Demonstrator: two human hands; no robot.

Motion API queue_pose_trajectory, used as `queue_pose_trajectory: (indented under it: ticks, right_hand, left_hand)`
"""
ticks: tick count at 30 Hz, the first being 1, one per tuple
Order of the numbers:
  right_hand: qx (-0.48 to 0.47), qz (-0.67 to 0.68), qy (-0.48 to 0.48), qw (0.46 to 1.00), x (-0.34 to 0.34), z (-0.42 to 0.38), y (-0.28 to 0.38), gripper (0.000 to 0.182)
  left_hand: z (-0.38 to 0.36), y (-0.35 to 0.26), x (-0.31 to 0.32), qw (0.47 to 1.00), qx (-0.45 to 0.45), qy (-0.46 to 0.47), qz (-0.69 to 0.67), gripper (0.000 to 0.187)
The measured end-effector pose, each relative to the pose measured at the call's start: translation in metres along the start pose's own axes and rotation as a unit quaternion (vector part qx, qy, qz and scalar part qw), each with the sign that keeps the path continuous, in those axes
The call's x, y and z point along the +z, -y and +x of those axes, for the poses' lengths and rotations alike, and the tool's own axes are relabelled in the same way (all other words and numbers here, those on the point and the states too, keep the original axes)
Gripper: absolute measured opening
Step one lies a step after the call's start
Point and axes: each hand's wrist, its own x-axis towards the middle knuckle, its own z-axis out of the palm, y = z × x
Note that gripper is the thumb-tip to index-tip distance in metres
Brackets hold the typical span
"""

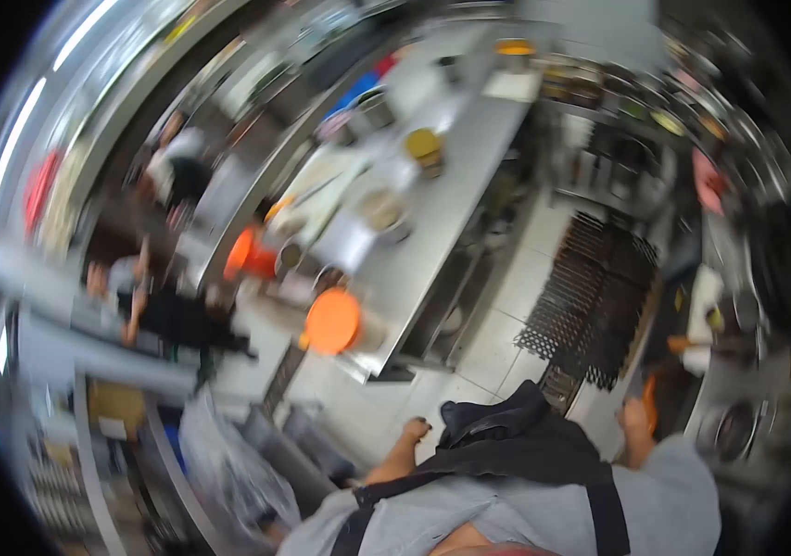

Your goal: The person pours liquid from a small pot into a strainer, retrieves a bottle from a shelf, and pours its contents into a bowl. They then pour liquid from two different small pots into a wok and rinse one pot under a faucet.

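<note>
My left hand (417, 429) hangs low in front of me, left of the dark apron (516, 435). Its fingers look curled in, with no held thing visible. My right hand (635, 416) is on the other side of the apron, closed against a narrow orange object (651, 403). Blur hides what kind of object it is. Beyond my left hand, a round orange lid (333, 321) sits on a container at the near corner of the steel table (442, 232).
On the table stand a yellow-topped container (424, 146), a bowl (383, 211) and an orange tub (249, 255). A black perforated mat (590, 287) lies on the tiled floor. Cooking gear (729, 431) lines the right. At left, two people (177, 162) stand behind a shelf.
</note>
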Motion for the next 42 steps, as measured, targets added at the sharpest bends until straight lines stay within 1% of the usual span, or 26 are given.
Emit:
queue_pose_trajectory:
  ticks: [1,2,3,4,5,6,8,9,12,15,17,18,21,26,28,29,31,33,34,35,36,37,38,39,40,42]
  right_hand:
    - [0.018,0.028,-0.035,0.999,-0.013,-0.015,0.01,0.017]
    - [-0.014,-0.019,0.004,1.0,0.03,0.008,-0.019,0.018]
    - [0.041,0.018,0.055,0.998,0.042,0.014,-0.022,0.023]
    - [0.058,0.034,-0.002,0.998,0.075,0.022,-0.025,0.02]
    - [0.037,0.019,0.0,0.999,0.062,0.011,-0.009,0.019]
    - [0.073,0.057,0.043,0.995,0.064,0.018,0.002,0.02]
    - [0.066,0.095,0.073,0.991,0.043,0.023,0.043,0.02]
    - [0.029,0.121,0.066,0.99,0.053,0.035,0.055,0.022]
    - [-0.057,0.162,0.054,0.984,-0.007,0.043,0.1,0.03]
    - [-0.03,0.196,0.046,0.979,-0.029,0.078,0.106,0.034]
    - [0.071,0.124,0.05,0.989,-0.041,0.095,0.09,0.038]
    - [0.11,0.095,0.028,0.989,-0.049,0.101,0.081,0.038]
    - [0.146,0.1,-0.023,0.984,-0.095,0.123,0.072,0.038]
    - [0.195,0.228,-0.132,0.945,-0.15,0.135,0.091,0.036]
    - [0.243,0.292,-0.129,0.916,-0.165,0.132,0.094,0.032]
    - [0.239,0.314,-0.152,0.906,-0.165,0.134,0.092,0.033]
    - [0.239,0.345,-0.179,0.89,-0.174,0.137,0.087,0.034]
    - [0.243,0.339,-0.201,0.886,-0.169,0.144,0.066,0.032]
    - [0.245,0.328,-0.224,0.884,-0.169,0.152,0.052,0.031]
    - [0.228,0.334,-0.225,0.887,-0.169,0.161,0.034,0.033]
    - [0.223,0.342,-0.228,0.884,-0.179,0.176,0.022,0.033]
    - [0.223,0.369,-0.237,0.871,-0.194,0.188,0.012,0.033]
    - [0.223,0.394,-0.244,0.858,-0.206,0.199,0.003,0.033]
    - [0.202,0.391,-0.274,0.855,-0.216,0.215,-0.007,0.033]
    - [0.197,0.394,-0.275,0.855,-0.237,0.231,-0.015,0.033]
    - [0.142,0.41,-0.255,0.864,-0.285,0.261,-0.02,0.034]
  left_hand:
    - [0.001,-0.023,-0.001,1.0,0.005,0.021,-0.011,0.05]
    - [-0.005,-0.044,-0.006,0.999,0.006,0.046,-0.023,0.053]
    - [-0.011,-0.067,-0.018,0.996,0.063,0.05,0.037,0.052]
    - [-0.016,-0.091,-0.021,0.987,0.118,0.063,0.089,0.052]
    - [-0.01,-0.097,-0.025,0.97,0.209,0.066,0.109,0.05]
    - [0.004,-0.104,-0.028,0.942,0.27,0.059,0.191,0.049]
    - [0.001,-0.137,-0.041,0.974,0.183,0.105,0.084,0.048]
    - [0.016,-0.143,-0.043,0.977,0.169,0.089,0.093,0.048]
    - [0.072,-0.209,-0.048,0.957,0.219,0.138,0.132,0.046]
    - [0.129,-0.264,-0.076,0.932,0.261,0.175,0.182,0.043]
    - [0.165,-0.326,-0.074,0.93,0.268,0.199,0.152,0.042]
    - [0.118,-0.393,-0.1,0.94,0.249,0.194,0.133,0.045]
    - [0.16,-0.506,-0.115,0.909,0.385,0.142,0.077,0.049]
    - [0.181,-0.681,-0.156,0.871,0.476,0.106,0.064,0.041]
    - [0.216,-0.725,-0.157,0.882,0.458,0.099,0.061,0.041]
    - [0.249,-0.738,-0.152,0.894,0.43,0.123,0.042,0.04]
    - [0.282,-0.745,-0.151,0.906,0.389,0.055,0.157,0.039]
    - [0.315,-0.739,-0.154,0.777,0.46,0.021,0.429,0.035]
    - [0.326,-0.733,-0.149,0.778,0.37,0.08,0.501,0.034]
    - [0.32,-0.715,-0.13,0.724,0.481,-0.021,0.494,0.029]
    - [0.308,-0.693,-0.127,0.931,0.194,0.098,0.292,0.028]
    - [0.316,-0.697,-0.138,0.916,0.093,0.239,0.309,0.027]
    - [0.297,-0.71,-0.148,0.867,-0.01,0.37,0.333,0.026]
    - [0.297,-0.68,-0.139,0.908,0.094,0.264,0.311,0.026]
    - [0.28,-0.671,-0.128,0.915,0.167,0.208,0.304,0.027]
    - [0.249,-0.68,-0.116,0.905,0.232,0.191,0.302,0.027]
